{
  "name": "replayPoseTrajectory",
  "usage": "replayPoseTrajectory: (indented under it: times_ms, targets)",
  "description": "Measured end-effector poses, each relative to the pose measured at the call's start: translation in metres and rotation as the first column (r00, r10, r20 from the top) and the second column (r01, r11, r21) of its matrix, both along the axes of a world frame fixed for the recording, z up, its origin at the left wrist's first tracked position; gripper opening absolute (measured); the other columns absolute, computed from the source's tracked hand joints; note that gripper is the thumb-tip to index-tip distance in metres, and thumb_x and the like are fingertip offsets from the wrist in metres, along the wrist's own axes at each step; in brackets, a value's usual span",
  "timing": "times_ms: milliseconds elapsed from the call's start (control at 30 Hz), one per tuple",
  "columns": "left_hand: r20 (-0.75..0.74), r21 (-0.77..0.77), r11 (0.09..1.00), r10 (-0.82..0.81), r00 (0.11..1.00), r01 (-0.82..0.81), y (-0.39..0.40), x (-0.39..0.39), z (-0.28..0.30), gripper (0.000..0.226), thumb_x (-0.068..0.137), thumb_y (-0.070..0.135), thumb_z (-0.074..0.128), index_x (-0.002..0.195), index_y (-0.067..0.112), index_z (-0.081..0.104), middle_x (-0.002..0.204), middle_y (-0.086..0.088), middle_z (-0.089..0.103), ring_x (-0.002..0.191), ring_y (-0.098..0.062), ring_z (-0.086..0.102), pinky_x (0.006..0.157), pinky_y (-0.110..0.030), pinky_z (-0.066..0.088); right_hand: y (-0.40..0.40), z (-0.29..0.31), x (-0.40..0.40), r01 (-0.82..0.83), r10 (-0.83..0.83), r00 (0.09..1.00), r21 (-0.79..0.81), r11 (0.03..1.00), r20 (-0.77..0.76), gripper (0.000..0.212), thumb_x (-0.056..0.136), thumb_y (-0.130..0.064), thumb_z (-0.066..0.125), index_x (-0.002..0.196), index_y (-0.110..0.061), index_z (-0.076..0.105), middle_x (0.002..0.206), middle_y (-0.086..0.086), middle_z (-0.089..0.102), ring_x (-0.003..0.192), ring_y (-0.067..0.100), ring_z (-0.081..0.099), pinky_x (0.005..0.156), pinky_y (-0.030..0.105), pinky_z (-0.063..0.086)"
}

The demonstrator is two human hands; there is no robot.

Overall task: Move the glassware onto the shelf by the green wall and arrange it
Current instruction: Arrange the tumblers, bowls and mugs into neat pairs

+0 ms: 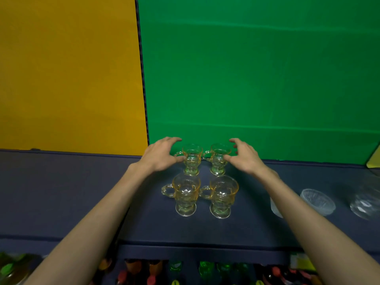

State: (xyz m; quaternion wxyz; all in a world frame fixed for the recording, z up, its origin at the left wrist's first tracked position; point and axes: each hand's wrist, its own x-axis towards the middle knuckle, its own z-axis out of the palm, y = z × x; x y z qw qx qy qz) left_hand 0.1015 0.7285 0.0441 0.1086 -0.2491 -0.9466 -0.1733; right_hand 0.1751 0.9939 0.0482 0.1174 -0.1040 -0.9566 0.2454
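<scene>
Near edge, below the dark blue shelf (82, 192): blurred red and green bottles (205, 270). On the shelf, two amber-tinted footed glass mugs, front-left mug (185, 194) and front-right mug (221, 196), handles left; clear ribbed bowl (317, 201) at right. Behind, by the green wall (257, 79), left hand (162, 155) touches back-left mug (191, 159), right hand (243, 154) touches back-right mug (219, 158), fingers spread, loosely curved, not clamped.

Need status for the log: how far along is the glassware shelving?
Done: two front mugs stand in a row on the shelf. In hand: left hand and right hand touch the two back mugs. Left: clear bowls at right sit loosely apart.
</scene>
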Motion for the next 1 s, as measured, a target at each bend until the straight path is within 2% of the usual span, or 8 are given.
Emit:
replayPoseTrajectory:
  times_ms: [167,300,467,567,767,1000]
  targets:
    - [0.073,-0.055,0.998,-0.026,0.997,0.031,0.020,-0.010,-0.002,0.087,0.082,0.067,0.066,0.153,0.028,0.035,0.155,-0.004,0.045,0.140,-0.028,0.044,0.112,-0.050,0.039,-0.003,0.001,-0.016,-0.036,0.037,0.998,-0.025,0.999,0.043,0.083,0.084,-0.038,0.074,0.153,-0.018,0.032,0.152,0.010,0.045,0.137,0.030,0.044,0.112,0.042,0.037]
    - [0.272,0.151,0.988,-0.084,0.959,0.043,0.026,-0.016,-0.005,0.090,0.077,0.063,0.073,0.151,0.023,0.041,0.146,-0.007,0.055,0.132,-0.028,0.052,0.111,-0.049,0.042,-0.005,0.000,-0.023,-0.028,0.031,0.999,-0.073,0.997,0.035,0.083,0.081,-0.042,0.077,0.149,-0.013,0.040,0.143,0.007,0.054,0.130,0.027,0.051,0.108,0.038,0.041]
    - [0.382,0.334,0.943,-0.148,0.912,0.013,0.030,-0.017,-0.009,0.086,0.076,0.058,0.077,0.148,0.022,0.046,0.137,0.001,0.060,0.127,-0.019,0.054,0.110,-0.040,0.040,-0.007,-0.002,-0.024,-0.030,0.032,0.999,-0.075,0.997,0.016,0.080,0.078,-0.043,0.078,0.143,-0.008,0.048,0.143,0.008,0.054,0.127,0.025,0.052,0.107,0.037,0.041]
    - [0.403,0.394,0.919,-0.164,0.900,-0.009,0.030,-0.017,-0.011,0.083,0.078,0.055,0.076,0.147,0.020,0.047,0.137,0.001,0.061,0.127,-0.018,0.054,0.107,-0.036,0.037,-0.008,-0.003,-0.023,-0.046,0.046,0.999,-0.072,0.996,0.008,0.078,0.077,-0.042,0.078,0.141,-0.008,0.050,0.142,0.009,0.054,0.124,0.025,0.055,0.106,0.039,0.044]
    - [0.396,0.430,0.903,-0.171,0.902,-0.017,0.025,-0.012,-0.015,0.081,0.079,0.054,0.076,0.147,0.020,0.047,0.137,0.001,0.061,0.128,-0.018,0.053,0.111,-0.040,0.036,-0.011,-0.002,-0.016,-0.076,0.077,0.997,-0.059,0.995,0.024,0.078,0.076,-0.044,0.077,0.141,-0.008,0.052,0.140,0.008,0.055,0.122,0.023,0.056,0.104,0.038,0.046]
    - [0.405,0.449,0.893,-0.177,0.897,-0.026,0.014,-0.001,-0.019,0.080,0.075,0.056,0.078,0.143,0.024,0.051,0.126,0.003,0.065,0.119,-0.017,0.058,0.103,-0.036,0.042,-0.017,0.001,-0.003,-0.103,0.103,0.993,-0.018,0.995,0.052,0.076,0.074,-0.046,0.076,0.138,-0.010,0.055,0.137,0.007,0.056,0.122,0.023,0.055,0.103,0.034,0.043]
